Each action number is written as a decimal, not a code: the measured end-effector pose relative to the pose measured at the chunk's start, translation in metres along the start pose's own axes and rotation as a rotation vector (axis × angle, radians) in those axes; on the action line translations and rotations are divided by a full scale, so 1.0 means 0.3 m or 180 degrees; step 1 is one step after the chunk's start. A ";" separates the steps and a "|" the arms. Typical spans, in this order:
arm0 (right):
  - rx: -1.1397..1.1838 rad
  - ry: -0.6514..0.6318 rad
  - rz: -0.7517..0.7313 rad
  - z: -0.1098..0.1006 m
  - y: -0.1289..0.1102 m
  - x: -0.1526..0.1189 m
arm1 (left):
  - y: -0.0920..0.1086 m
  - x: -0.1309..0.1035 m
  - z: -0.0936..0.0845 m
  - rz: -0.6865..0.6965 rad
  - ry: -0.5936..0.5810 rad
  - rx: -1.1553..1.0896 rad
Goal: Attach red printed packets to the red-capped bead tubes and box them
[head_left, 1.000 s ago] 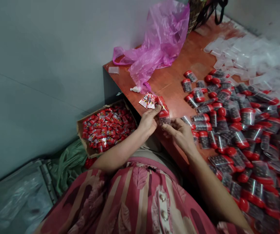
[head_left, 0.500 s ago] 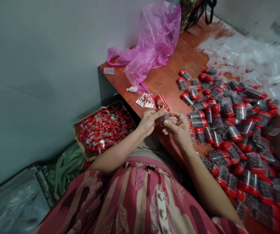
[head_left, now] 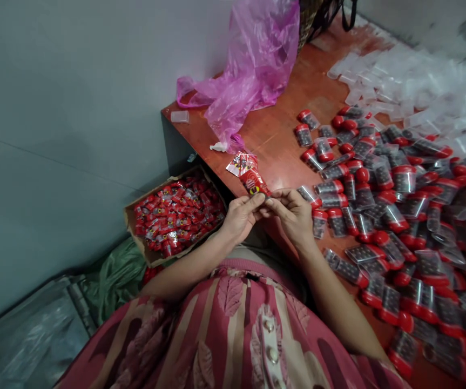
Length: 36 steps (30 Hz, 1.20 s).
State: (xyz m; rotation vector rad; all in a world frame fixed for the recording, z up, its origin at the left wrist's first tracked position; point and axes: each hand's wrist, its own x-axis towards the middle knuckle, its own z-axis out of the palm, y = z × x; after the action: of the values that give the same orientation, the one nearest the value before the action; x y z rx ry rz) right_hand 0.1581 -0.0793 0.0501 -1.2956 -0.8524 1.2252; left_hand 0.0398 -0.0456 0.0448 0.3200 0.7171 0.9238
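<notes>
Above the near table edge, my left hand (head_left: pixel 241 217) and my right hand (head_left: pixel 294 217) meet, thumbs and fingertips pinched together. Between them they grip the lower edge of a red printed plastic wrapper (head_left: pixel 252 181) with a yellow and black mark. A small dark bit shows at the fingertips; the fingers cover the rest of what is there. Just beyond, more red-and-white wrappers (head_left: pixel 237 163) lie on the table. To the right of my right hand, small clear containers with red caps and dark contents (head_left: pixel 331 187) are spread in a heap.
A cardboard box (head_left: pixel 137 242) full of small red packets stands low at the left. A pink plastic bag (head_left: pixel 252 59) and a small clear tube (head_left: pixel 180 116) lie on the orange table (head_left: pixel 281 138). Clear empty containers (head_left: pixel 403 86) pile up at the far right.
The wrapper has shifted left and tilted with my hands. The small clear container seen between my fingers before is no longer visible there; a red-capped one now shows beside my right hand.
</notes>
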 end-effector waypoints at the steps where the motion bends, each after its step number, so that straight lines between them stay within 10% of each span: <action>1: 0.0036 -0.0055 0.0028 0.007 0.002 -0.001 | 0.003 -0.018 -0.016 0.0110 0.0117 -0.0078; 9: -0.0350 0.0095 -0.0054 -0.049 -0.024 -0.009 | 0.083 -0.113 -0.216 0.0545 0.1653 0.0435; 15: -0.0622 -0.0056 0.0066 -0.059 -0.010 0.000 | 0.116 0.114 -0.136 0.2064 0.0608 0.3498; 20: -0.0978 -0.0181 0.0067 -0.062 -0.022 0.011 | 0.122 0.293 -0.132 0.2300 0.0542 0.4731; 28: -0.1508 0.0055 -0.0369 -0.060 -0.020 0.150 | 0.107 0.251 -0.110 0.2435 0.0557 0.4256; 36: -0.0499 -0.0060 -0.0247 -0.060 -0.079 0.260 | 0.083 0.133 0.005 0.1519 0.0269 0.2106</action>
State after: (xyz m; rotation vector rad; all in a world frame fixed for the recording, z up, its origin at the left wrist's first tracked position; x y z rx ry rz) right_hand 0.1956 -0.0051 0.0573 -1.3644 -1.0195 1.1291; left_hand 0.0413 0.0014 0.0423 1.0766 1.0415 1.1323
